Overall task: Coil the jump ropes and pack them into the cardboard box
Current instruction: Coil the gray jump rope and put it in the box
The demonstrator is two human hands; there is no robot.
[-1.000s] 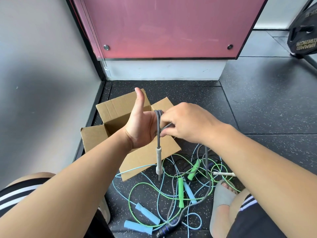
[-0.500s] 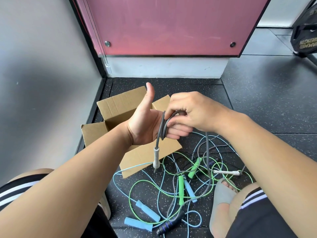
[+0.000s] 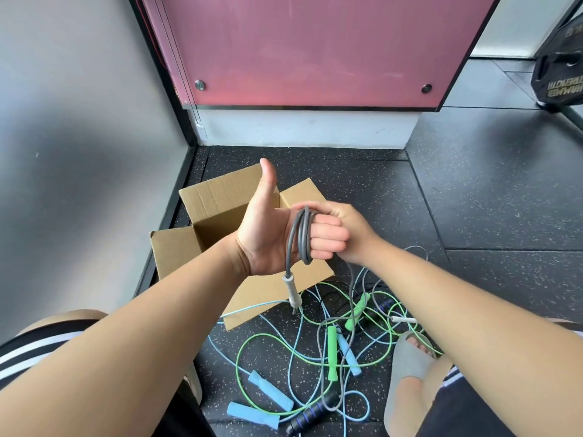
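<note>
Several loops of gray rope [image 3: 298, 234] wrap the curled fingers of the left hand [image 3: 268, 238], thumb up. Just behind, the right hand [image 3: 353, 234] grips the rope's trailing run. A pale handle [image 3: 291, 290] dangles over the open box [image 3: 176, 250]. Other ropes [image 3: 284, 342] lie tangled beside it.

The only lettering is showing on the black weight plate [image 3: 558, 67] at the far right edge of the view. Pale gold capitals are running in two lines along its lower rim, upside down from here and partly cut off by the frame. The upper line is appearing to spell part of "STRENGTH". The line beneath it is coming out too clipped and blurred to read with certainty.
</note>
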